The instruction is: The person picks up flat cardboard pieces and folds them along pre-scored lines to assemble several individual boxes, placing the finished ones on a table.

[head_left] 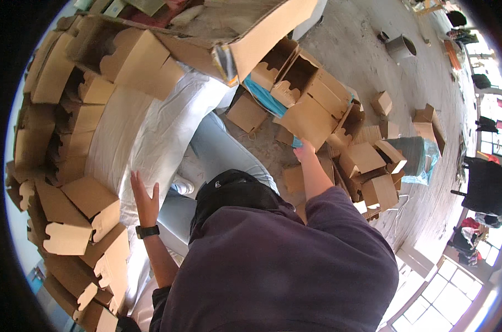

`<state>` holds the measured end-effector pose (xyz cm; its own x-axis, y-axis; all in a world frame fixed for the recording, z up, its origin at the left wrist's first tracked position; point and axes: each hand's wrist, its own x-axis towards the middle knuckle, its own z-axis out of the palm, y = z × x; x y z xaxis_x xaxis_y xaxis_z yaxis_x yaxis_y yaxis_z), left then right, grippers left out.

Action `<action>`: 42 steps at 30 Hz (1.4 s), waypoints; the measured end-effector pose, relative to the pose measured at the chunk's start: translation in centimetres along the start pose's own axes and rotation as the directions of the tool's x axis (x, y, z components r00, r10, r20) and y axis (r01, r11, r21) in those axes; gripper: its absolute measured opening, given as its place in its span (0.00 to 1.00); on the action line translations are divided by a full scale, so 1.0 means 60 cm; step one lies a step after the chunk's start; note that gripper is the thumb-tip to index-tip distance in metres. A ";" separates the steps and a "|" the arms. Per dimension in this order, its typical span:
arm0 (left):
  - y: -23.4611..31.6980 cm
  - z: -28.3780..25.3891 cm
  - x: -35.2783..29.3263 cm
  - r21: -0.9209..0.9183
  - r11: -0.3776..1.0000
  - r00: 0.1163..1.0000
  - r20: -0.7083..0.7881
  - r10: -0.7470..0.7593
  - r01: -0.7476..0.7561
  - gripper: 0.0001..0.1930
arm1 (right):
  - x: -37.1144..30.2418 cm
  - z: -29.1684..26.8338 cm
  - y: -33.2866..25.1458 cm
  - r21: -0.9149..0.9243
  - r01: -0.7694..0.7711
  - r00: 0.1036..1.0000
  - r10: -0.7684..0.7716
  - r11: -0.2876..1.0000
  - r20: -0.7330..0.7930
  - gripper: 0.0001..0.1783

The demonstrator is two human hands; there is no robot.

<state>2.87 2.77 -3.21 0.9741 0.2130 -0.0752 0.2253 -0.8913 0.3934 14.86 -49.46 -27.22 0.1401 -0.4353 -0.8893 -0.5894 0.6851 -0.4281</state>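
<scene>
My left hand (144,200), with a dark watch on its wrist, is held out flat with fingers apart over the pale sheet-covered surface (154,119). It holds nothing. On the right, my right hand (304,150) grips the near lower edge of an open brown cardboard box (309,120). A bit of blue shows by its fingers, and the fingertips are partly hidden. That box lies against other open boxes (300,72) with notched flaps, in a pile at my right.
Open notched boxes (68,224) are stacked along the left side of the sheet. A large carton (273,39) stands ahead. More boxes (367,160) lie on the floor at right, beside a roll in blue plastic wrap (419,160). A grey bucket (401,48) stands farther off.
</scene>
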 end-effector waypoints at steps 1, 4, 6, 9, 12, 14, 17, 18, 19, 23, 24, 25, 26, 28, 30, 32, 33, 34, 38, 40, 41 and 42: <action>-0.009 0.007 0.002 0.055 0.998 0.999 0.050 0.019 -0.022 0.35 | 0.030 -0.004 0.006 0.089 -0.021 1.000 0.019 0.996 0.024 0.13; -0.011 0.007 0.005 0.112 0.994 0.992 0.126 -0.008 -0.006 0.36 | 0.056 0.004 0.017 0.280 -0.054 0.997 0.036 0.958 0.067 0.15; -0.017 0.006 0.006 0.112 0.994 0.990 0.138 -0.023 0.007 0.36 | 0.053 0.016 0.018 0.333 -0.015 0.999 0.004 0.943 0.032 0.17; -0.018 0.005 0.003 0.105 0.994 0.991 0.131 0.001 -0.015 0.36 | 0.008 0.023 0.008 0.477 -0.019 1.000 0.020 0.879 0.003 0.17; -0.020 0.004 0.003 0.104 0.994 0.991 0.137 0.012 -0.026 0.36 | -0.034 0.020 -0.003 0.702 -0.031 0.991 -0.070 0.712 0.114 0.12; -0.019 0.005 0.002 0.105 0.994 0.991 0.134 0.008 -0.022 0.36 | -0.073 0.019 -0.001 0.713 0.157 0.966 -0.258 0.683 0.034 0.13; -0.018 0.005 0.006 0.101 0.994 0.991 0.132 0.022 -0.036 0.36 | -0.087 0.002 -0.002 0.667 0.392 0.876 -0.479 0.634 -0.059 0.17; -0.019 0.005 0.005 0.091 0.995 0.991 0.131 0.028 -0.040 0.36 | -0.088 -0.006 -0.003 0.638 0.459 0.837 -0.542 0.618 -0.077 0.18; -0.020 0.005 0.004 0.082 0.996 0.991 0.130 0.030 -0.041 0.36 | -0.109 -0.009 -0.010 0.604 0.538 0.794 -0.593 0.587 -0.131 0.20; -0.025 0.005 -0.001 0.070 0.994 0.991 0.112 0.075 -0.083 0.36 | -0.184 -0.035 -0.078 0.594 0.657 0.696 -0.677 0.465 -0.239 0.21; -0.036 0.010 -0.002 0.071 0.992 0.990 0.099 0.098 -0.105 0.36 | -0.204 -0.043 -0.102 0.623 0.656 0.693 -0.667 0.425 -0.274 0.19; -0.045 0.014 -0.006 0.074 0.990 0.990 0.086 0.114 -0.120 0.36 | -0.221 -0.056 -0.128 0.666 0.641 0.683 -0.681 0.383 -0.265 0.18; -0.047 0.018 -0.012 0.067 0.991 0.990 0.087 0.110 -0.116 0.36 | -0.238 -0.066 -0.155 0.707 0.614 0.675 -0.697 0.351 -0.241 0.16; -0.042 0.015 -0.010 0.076 0.993 0.993 0.083 0.084 -0.091 0.36 | -0.285 -0.090 -0.209 0.862 0.402 0.531 -0.845 0.308 0.054 0.13; -0.032 0.010 -0.011 0.078 0.995 0.994 0.093 0.057 -0.065 0.36 | -0.338 -0.091 -0.242 0.892 0.306 0.313 -0.920 0.332 0.234 0.09; -0.038 0.016 -0.013 0.108 0.991 0.995 0.070 0.069 -0.076 0.35 | -0.446 -0.063 -0.237 0.754 0.395 0.138 -0.845 0.525 0.517 0.06; -0.033 0.012 -0.015 0.090 0.995 0.996 0.080 0.029 -0.036 0.34 | -0.451 -0.052 -0.241 0.670 0.441 -0.082 -0.717 0.597 0.693 0.08; -0.021 0.008 -0.009 0.071 0.997 0.996 0.091 0.000 -0.007 0.34 | -0.470 -0.029 -0.228 0.566 0.645 -0.165 -0.629 0.514 0.760 0.12; 0.004 -0.028 -0.025 -0.238 0.971 0.982 -0.178 -0.061 0.017 0.26 | -0.594 0.084 -0.121 0.192 0.680 -0.100 -0.169 0.708 0.980 0.08; 0.041 -0.058 -0.014 -0.819 0.574 0.885 -0.270 -0.379 -0.004 0.27 | -0.635 0.145 -0.042 0.285 0.824 -0.205 -0.212 0.489 0.955 0.10; 0.047 -0.072 -0.014 -0.866 0.495 0.858 -0.304 -0.414 -0.069 0.29 | -0.664 0.163 -0.001 0.204 0.897 -0.123 -0.224 0.391 0.967 0.11; 0.048 -0.084 -0.014 -0.900 0.413 0.831 -0.333 -0.446 -0.139 0.31 | -0.692 0.177 0.032 0.115 0.951 -0.042 -0.248 0.287 0.968 0.11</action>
<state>2.61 2.05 2.60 0.7031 0.7078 0.0676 -0.0579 -0.0378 0.9976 16.35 -23.88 7.18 0.9105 0.4133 -0.0118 0.0554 -0.1504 -0.9871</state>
